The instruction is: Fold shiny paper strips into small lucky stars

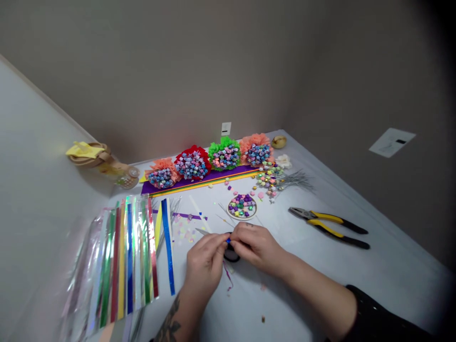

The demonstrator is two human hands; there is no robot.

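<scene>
Near the middle of the table, my left hand (206,260) and my right hand (258,244) meet fingertip to fingertip. Pinched between them is a small shiny blue paper star (228,241); its exact shape is mostly covered by the fingers. Under the hands lies a pair of scissors (232,255) with black handles, its blade tip poking out at the left. Just beyond is a round dish (242,207) of folded paper stars. To the left of my left hand lies a loose blue paper strip (167,247).
Packs of shiny coloured strips (121,261) cover the left side. Pliers (329,227) with yellow-black handles lie at the right. Along the back stand several star bouquets (193,164) in crepe paper, with wire-stemmed stars (269,179) beside them. A basket (89,154) is at the far left.
</scene>
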